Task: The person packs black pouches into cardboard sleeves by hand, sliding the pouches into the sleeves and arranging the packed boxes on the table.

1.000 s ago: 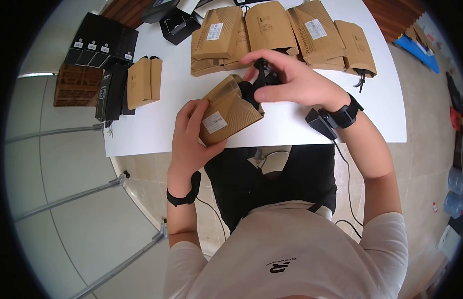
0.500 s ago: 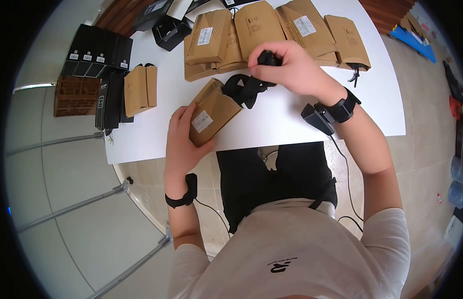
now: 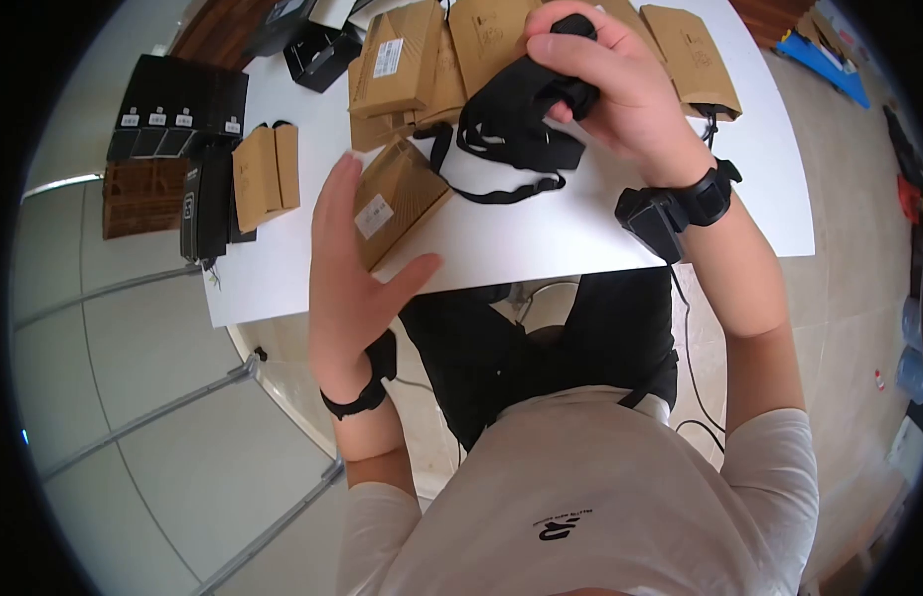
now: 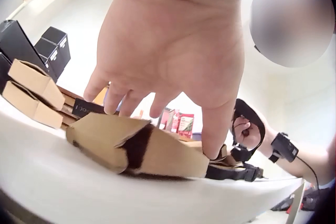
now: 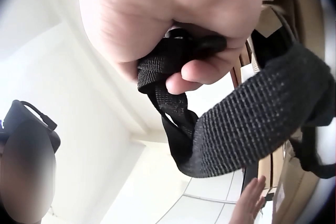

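My right hand (image 3: 635, 94) grips a bundle of black webbing strap (image 3: 516, 114) above the table, its fingers curled round one end. Loops of the strap hang down to the left, and a thin tail reaches toward the box. In the right wrist view the ribbed weave of the webbing (image 5: 247, 119) shows close up. A brown cardboard box (image 3: 412, 189) with a white label lies on the table near its front edge. Beside it is my left hand (image 3: 347, 283), fingers straight and thumb spread wide. From the left wrist the box's open end (image 4: 137, 148) shows below that palm.
Several brown cardboard boxes (image 3: 392, 74) stand along the back of the white table (image 3: 541, 243). At the left are another brown box (image 3: 266, 179) and a row of black boxes (image 3: 178, 109). An opened black box (image 3: 322, 58) sits at the back left.
The right hand has drawn the black strap out of the box, up and away toward the back right. The left hand has let go of the box and spread its fingers.
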Demonstrator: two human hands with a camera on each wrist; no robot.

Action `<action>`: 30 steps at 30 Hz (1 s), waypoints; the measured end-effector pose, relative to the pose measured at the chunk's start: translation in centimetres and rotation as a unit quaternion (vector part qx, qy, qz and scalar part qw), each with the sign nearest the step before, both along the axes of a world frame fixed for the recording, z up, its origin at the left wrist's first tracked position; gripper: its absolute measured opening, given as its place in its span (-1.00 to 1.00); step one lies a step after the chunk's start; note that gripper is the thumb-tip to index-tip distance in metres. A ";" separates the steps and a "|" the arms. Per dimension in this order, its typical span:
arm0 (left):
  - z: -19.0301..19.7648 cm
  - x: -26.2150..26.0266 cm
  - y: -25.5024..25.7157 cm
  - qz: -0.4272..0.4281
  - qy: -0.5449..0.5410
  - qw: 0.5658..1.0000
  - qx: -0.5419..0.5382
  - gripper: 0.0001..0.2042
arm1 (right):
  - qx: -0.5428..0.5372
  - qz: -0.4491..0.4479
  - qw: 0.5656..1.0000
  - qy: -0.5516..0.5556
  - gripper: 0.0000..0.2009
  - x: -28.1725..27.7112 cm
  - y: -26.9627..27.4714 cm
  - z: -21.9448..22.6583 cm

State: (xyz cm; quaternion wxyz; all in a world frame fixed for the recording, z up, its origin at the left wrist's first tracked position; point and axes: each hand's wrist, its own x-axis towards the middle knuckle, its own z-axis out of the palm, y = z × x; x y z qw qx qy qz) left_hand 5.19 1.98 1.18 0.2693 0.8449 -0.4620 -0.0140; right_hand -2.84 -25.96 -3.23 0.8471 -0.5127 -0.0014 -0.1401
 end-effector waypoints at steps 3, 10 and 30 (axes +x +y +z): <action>0.4 -1.4 -4.2 -0.061 0.072 0.993 -0.077 -0.02 | 0.066 0.035 0.997 -0.033 -0.92 -0.2 0.8 0.5; -4.0 -1.8 -11.5 -0.112 0.348 0.913 -0.181 -0.44 | 0.025 -0.036 0.992 -0.116 -0.92 -0.3 0.4 0.7; 0.3 -2.6 -8.9 -0.039 0.661 0.715 -0.223 -0.69 | 0.180 -0.121 0.967 -0.133 -0.86 -4.1 -1.4 5.4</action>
